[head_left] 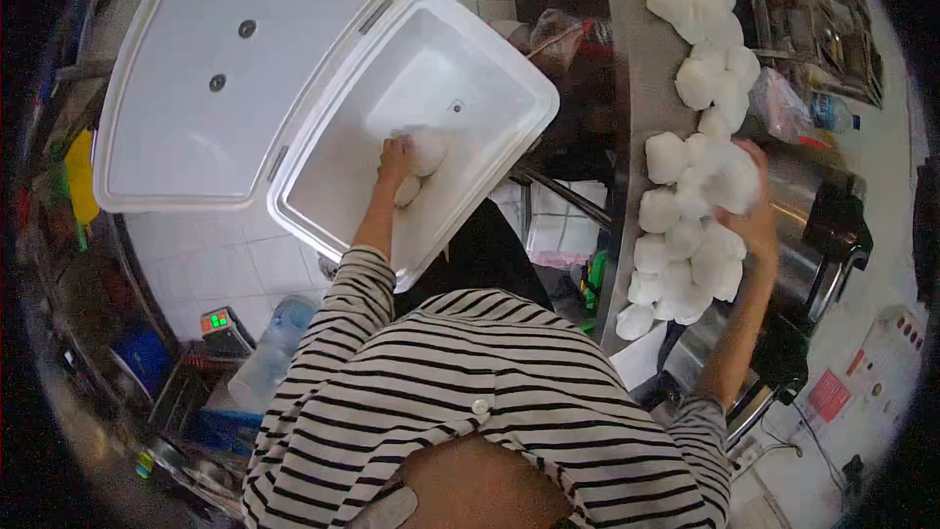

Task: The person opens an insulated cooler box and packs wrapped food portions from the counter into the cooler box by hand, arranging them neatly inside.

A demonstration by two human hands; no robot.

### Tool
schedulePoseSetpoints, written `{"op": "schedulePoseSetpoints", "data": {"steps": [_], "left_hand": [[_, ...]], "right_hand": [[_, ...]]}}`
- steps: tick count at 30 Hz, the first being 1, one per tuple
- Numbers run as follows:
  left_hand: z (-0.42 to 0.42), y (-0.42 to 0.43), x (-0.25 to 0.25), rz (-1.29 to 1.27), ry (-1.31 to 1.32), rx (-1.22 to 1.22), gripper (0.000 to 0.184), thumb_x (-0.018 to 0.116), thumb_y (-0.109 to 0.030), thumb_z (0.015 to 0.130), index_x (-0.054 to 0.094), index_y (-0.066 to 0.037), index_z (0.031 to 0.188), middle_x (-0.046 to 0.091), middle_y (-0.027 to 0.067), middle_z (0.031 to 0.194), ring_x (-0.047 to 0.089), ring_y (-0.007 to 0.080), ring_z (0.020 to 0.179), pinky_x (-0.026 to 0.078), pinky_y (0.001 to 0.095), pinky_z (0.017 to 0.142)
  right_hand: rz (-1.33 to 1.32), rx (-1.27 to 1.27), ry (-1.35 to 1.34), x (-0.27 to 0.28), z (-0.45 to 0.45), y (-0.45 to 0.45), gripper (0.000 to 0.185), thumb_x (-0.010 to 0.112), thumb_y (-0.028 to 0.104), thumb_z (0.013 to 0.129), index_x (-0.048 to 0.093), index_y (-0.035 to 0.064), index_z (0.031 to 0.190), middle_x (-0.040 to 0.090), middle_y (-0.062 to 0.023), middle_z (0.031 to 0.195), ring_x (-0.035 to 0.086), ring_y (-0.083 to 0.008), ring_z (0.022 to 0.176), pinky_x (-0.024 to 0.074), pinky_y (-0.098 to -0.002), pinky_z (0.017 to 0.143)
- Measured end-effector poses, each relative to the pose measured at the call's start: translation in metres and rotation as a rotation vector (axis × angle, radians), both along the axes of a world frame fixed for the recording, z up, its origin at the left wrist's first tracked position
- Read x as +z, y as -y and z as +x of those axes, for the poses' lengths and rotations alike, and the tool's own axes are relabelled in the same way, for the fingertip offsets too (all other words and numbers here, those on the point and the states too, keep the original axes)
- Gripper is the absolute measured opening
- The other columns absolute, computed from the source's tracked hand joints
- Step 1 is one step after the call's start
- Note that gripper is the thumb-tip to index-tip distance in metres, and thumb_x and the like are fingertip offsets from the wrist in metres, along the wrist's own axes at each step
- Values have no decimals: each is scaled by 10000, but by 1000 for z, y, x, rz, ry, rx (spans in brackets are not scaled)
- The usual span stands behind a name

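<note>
White tiles cover the floor [220, 269], and a long, shiny worktop [641, 108] runs up the right side of the room. Lots of white lumps [676, 274] sit on it in a bumpy line, many touching each other. On the other side is a big white box [534, 88] with its lid [186, 118] wide open.

The left hand [395, 157] is down inside the box. Its fingers are bent and pinch the side of a round white lump [428, 151]. A smaller white lump [407, 191] lies just beside it in the box.

The right hand [752, 211] is at the worktop, with thumb and fingers curled around a big white lump [730, 179] in the line. That part is a bit blurry.

Near the far edge of the worktop are a pink plastic bag [781, 106] and a water bottle [832, 115]. The person wears a stripy shirt [460, 343].
</note>
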State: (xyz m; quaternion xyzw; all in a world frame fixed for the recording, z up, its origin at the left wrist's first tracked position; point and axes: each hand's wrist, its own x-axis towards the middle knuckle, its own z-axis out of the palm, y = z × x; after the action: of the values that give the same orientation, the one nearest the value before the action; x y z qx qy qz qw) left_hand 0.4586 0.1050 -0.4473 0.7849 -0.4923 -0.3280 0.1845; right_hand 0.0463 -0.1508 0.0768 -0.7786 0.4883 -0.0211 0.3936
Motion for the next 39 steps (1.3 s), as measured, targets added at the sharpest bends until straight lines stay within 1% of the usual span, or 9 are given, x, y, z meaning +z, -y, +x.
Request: {"op": "schedulePoseSetpoints", "data": {"steps": [6,11,16,17,20,23,28,34,39], "left_hand": [[-2,-2,13,-64,51,117,369,517,-292,843,484,-117,1166,502,188,1114,511,361,1035,425,455,876],[-23,27,57,441,-23,446,391,566,-262,791,492,-133,1153,504,166,1140,554,338,993,445,422,869],[-24,24,89,-102,14,419,350,564,-210,778,544,-81,1103,572,141,1021,570,305,938,463,429,796],[-28,29,104,-98,-3,438,309,560,-193,779,566,-71,1062,578,140,998,562,295,943,465,424,787],[-42,55,121,-62,51,345,208,550,-152,780,618,-45,945,586,142,950,541,281,947,467,414,770],[-59,61,82,-17,236,131,164,549,-139,779,638,-36,871,572,148,943,529,291,919,462,410,771],[-52,47,75,-111,141,224,176,577,-155,758,641,-34,868,545,153,954,529,289,877,451,402,779],[-49,46,83,-111,117,74,288,588,-146,749,591,-3,999,528,175,1006,522,329,888,436,425,798],[-47,59,111,-359,-177,482,473,562,-175,764,439,-21,1194,526,166,1054,503,354,959,400,449,843]], "right_hand": [[307,1131,330,-153,292,-11,881,767,180,518,332,78,1278,378,-157,1276,380,-313,1179,312,-364,1003],[110,1401,-505,-305,372,-36,778,770,108,500,410,218,1181,358,-172,1243,353,-394,1177,364,-486,934],[-55,1439,-363,-471,301,-35,840,789,102,495,400,265,1221,285,-163,1322,319,-390,1216,338,-599,908],[-165,1584,-538,-374,327,-38,801,717,456,615,380,166,1282,355,-155,1346,373,-370,1207,354,-459,965],[510,1200,-392,-423,322,-3,998,797,403,524,273,137,1330,334,-190,1322,304,-372,1243,324,-569,946],[513,673,-760,-416,322,-17,1195,765,556,495,167,-30,1348,324,-293,1315,419,-385,1161,405,-492,917],[174,671,-615,-432,319,-36,1191,774,518,484,191,-120,1304,394,-321,1245,495,-396,1076,472,-423,835],[573,654,-499,-389,320,-20,1116,785,422,460,254,-140,1265,504,-294,1120,514,-375,1041,471,-414,786],[424,748,-599,-411,323,-34,813,727,335,551,375,-69,1163,517,-245,1104,505,-346,1044,442,-404,829]]}}
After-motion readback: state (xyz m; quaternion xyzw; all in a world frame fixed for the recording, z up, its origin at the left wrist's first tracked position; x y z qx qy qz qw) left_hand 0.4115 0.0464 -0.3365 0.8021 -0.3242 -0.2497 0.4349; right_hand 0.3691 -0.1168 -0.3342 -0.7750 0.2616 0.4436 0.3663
